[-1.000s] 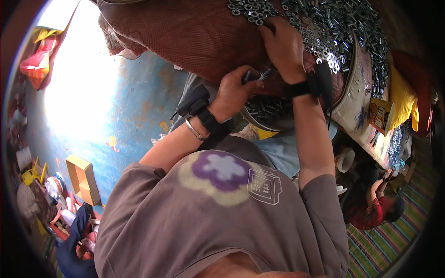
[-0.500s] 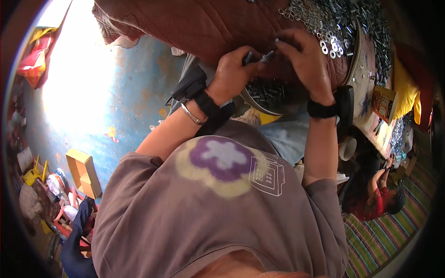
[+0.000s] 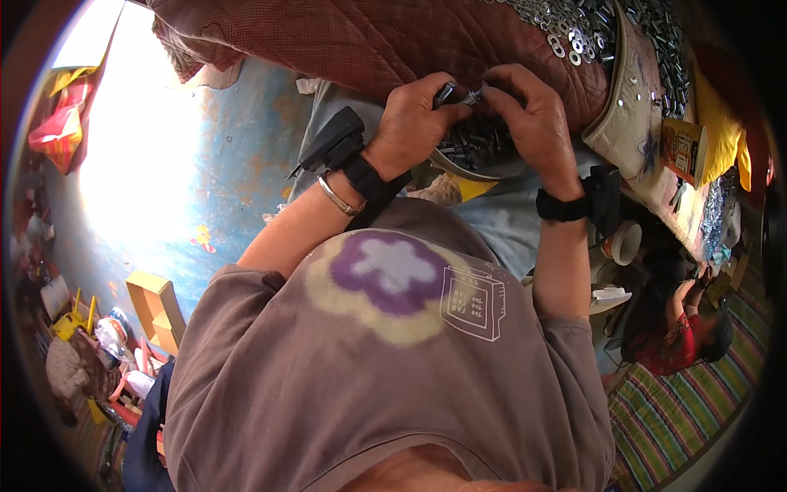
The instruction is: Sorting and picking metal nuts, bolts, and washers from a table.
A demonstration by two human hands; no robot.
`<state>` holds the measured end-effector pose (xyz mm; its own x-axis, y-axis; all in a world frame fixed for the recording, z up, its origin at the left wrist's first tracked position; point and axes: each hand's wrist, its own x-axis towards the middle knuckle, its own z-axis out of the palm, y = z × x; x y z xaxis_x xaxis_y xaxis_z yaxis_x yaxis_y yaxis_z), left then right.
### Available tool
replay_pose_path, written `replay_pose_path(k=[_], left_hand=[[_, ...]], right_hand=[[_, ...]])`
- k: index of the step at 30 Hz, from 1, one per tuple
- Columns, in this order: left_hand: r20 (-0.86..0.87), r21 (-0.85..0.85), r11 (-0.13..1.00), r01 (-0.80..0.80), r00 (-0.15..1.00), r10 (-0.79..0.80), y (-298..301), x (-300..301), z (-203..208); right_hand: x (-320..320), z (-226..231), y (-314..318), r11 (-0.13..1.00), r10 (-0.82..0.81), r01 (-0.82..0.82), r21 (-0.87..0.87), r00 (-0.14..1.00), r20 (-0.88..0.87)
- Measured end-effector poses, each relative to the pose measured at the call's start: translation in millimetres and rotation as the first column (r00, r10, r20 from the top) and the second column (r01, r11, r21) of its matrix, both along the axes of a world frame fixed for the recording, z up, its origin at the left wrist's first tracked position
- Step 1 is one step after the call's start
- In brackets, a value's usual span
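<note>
My left hand (image 3: 410, 123) is closed around a dark metal bolt (image 3: 472, 97), whose end points toward my right hand. A second dark cylindrical metal piece (image 3: 443, 93) shows between its thumb and forefinger. My right hand (image 3: 537, 123) pinches at the bolt's end with thumb and forefinger; any small part between those fingertips is hidden. Just under both hands stands a round pan (image 3: 502, 174) filled with dark metal pieces (image 3: 475, 148). A dark red quilted cloth (image 3: 352, 49) lies beyond my hands.
Flat washers (image 3: 575, 47) and a heap of metal cylinders (image 3: 597, 18) lie on the cloth at the far right. An open printed box (image 3: 683, 150) and yellow cloth (image 3: 721, 123) are right of it. Another person (image 3: 676, 344) sits at the right. A cardboard box (image 3: 156, 312) stands left.
My right hand has come down to the bolt's end, where before it was held apart with a small metal part at its fingertips. The left hand still grips the bolt.
</note>
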<state>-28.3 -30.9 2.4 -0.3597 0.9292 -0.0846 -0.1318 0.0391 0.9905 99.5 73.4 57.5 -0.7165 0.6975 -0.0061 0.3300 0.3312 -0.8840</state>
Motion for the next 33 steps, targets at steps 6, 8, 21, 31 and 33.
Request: replay_pose_path(k=[6, 8, 21, 31, 33], left_hand=[[-0.149, 0.026, 1.0, 0.001, 0.989, 0.003, -1, 5, -2], [-0.172, 0.021, 1.0, 0.003, 0.985, 0.0, 0, 4, -3], [-0.279, 0.049, 0.999, 0.012, 0.96, 0.002, -3, 4, -4], [-0.253, 0.055, 0.998, 0.014, 0.967, 0.0, -2, 5, -4], [-0.24, 0.052, 0.998, 0.024, 0.971, -0.011, -2, 4, -6]], right_hand=[[1, 0, -10, 0.994, -0.11, 0.107, 0.036, 0.989, 0.094], [2, -2, -11, 0.993, -0.107, 0.108, -0.044, 0.994, 0.03], [3, 0, -19, 0.987, -0.157, 0.158, -0.026, 0.986, 0.058], [10, 1, -15, 0.993, -0.091, 0.089, -0.073, 0.996, -0.018], [13, 4, -14, 0.998, -0.037, 0.04, -0.058, 0.998, 0.042]])
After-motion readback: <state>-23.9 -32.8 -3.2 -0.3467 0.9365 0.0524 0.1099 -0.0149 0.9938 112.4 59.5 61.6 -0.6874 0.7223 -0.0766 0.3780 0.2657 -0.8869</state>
